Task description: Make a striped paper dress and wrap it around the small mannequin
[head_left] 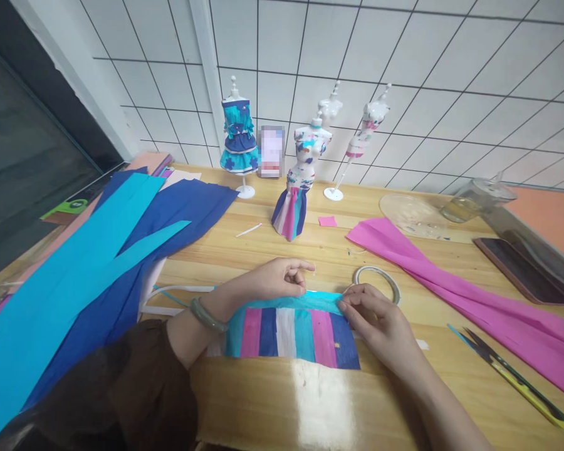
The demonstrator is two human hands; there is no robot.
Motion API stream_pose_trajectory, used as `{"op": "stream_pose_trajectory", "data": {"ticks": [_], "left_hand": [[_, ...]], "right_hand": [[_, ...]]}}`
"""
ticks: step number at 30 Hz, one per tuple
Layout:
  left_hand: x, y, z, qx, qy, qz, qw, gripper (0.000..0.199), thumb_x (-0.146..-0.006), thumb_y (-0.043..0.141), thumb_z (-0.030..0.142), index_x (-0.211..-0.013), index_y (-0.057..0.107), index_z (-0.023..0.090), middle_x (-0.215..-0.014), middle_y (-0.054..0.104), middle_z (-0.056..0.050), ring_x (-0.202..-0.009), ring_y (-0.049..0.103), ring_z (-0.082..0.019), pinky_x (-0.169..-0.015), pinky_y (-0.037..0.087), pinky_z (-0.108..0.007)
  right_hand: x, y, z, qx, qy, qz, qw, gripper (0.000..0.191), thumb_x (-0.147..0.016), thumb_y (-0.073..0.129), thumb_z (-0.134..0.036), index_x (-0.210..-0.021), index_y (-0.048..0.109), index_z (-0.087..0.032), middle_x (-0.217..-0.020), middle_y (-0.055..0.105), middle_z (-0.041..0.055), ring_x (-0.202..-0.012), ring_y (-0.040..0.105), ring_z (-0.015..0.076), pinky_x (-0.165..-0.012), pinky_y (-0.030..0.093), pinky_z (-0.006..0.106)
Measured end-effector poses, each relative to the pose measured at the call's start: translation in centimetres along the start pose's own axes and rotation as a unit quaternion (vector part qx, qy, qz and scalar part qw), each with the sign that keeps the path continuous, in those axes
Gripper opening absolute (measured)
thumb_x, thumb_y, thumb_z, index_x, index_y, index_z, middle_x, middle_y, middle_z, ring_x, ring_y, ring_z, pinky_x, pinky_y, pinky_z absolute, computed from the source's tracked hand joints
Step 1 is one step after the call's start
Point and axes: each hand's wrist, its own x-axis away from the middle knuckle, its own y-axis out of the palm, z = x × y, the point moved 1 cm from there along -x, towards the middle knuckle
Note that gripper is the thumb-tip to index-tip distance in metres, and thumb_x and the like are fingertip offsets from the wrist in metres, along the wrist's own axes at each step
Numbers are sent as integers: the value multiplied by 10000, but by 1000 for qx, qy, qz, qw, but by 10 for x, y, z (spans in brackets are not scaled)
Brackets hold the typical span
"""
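On the wooden table lies a striped panel of turquoise, pink, dark blue and pale crepe paper. A turquoise crepe-paper strip runs along its upper edge. My right hand pinches that strip's right end between thumb and fingers. Over the strip's left part is my left hand, its index finger stretched out, the thumb apart and the other fingers curled. A tiny clear bit shows at the index fingertip, too small to name. Just behind my right hand is a roll of white tape.
Blue crepe sheets spread on the left; a long pink one crosses the right. Scissors lie at right front, near a phone. Several small mannequins, one in a striped skirt, and a glass cup stand behind.
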Motion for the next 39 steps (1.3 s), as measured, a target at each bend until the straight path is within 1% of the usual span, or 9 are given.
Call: {"op": "stream_pose_trajectory", "data": {"ticks": [6, 14, 19, 24, 33, 36, 39], "left_hand": [[0, -1, -2, -4, 0, -4, 1000, 557, -737, 618, 131, -1280, 496, 103, -787, 616, -8, -702, 558, -101, -696, 420, -264], [-2, -4, -9, 2, 18, -20, 1000, 508, -752, 613, 138, -1250, 513, 115, -832, 617, -19, -716, 564, -93, -706, 430, -259], [0, -4, -8, -2, 13, -27, 1000, 495, -756, 630, 161, -1238, 522, 121, -841, 618, -19, -721, 570, -94, -714, 435, -261], [1, -5, -7, -6, 15, -32, 999, 490, -760, 639, 191, -1233, 530, 124, -839, 623, -19, -728, 577, -102, -728, 440, -273], [3, -5, 2, -12, 11, -43, 999, 505, -739, 668, 202, -1215, 539, 98, -800, 601, -11, -725, 566, -108, -740, 439, -280], [4, -6, 1, -5, 12, -47, 999, 496, -736, 677, 209, -1205, 551, 109, -797, 589, -6, -728, 560, -107, -735, 437, -276], [4, -8, -1, 2, 10, -52, 999, 495, -731, 688, 214, -1199, 558, 121, -794, 592, -2, -728, 563, -104, -738, 435, -274]], "right_hand": [[1, 0, -3, -9, -14, 3, 1000, 164, -866, 571, -312, -754, 642, -217, -875, 575, 63, -873, 556, 204, -779, 420, 356], [1, -3, -7, -30, -27, -8, 999, 157, -861, 585, -289, -747, 668, -220, -875, 567, 56, -842, 566, 182, -768, 433, 326], [2, -4, -8, -40, -26, -9, 999, 152, -859, 590, -279, -741, 672, -231, -893, 572, 53, -857, 562, 177, -755, 441, 306], [2, -5, -9, -42, -19, -22, 999, 153, -864, 580, -285, -753, 672, -232, -920, 578, 58, -901, 561, 190, -774, 442, 314], [1, -4, -9, -35, -28, -31, 999, 160, -869, 573, -284, -750, 663, -224, -941, 569, 61, -929, 556, 190, -807, 429, 320], [1, -4, -8, -31, -17, -30, 999, 176, -865, 577, -303, -735, 659, -218, -952, 576, 68, -948, 558, 194, -821, 429, 322], [2, -3, -5, -30, 16, -26, 999, 222, -851, 594, -347, -685, 656, -213, -956, 601, 75, -956, 573, 203, -819, 440, 324]]}}
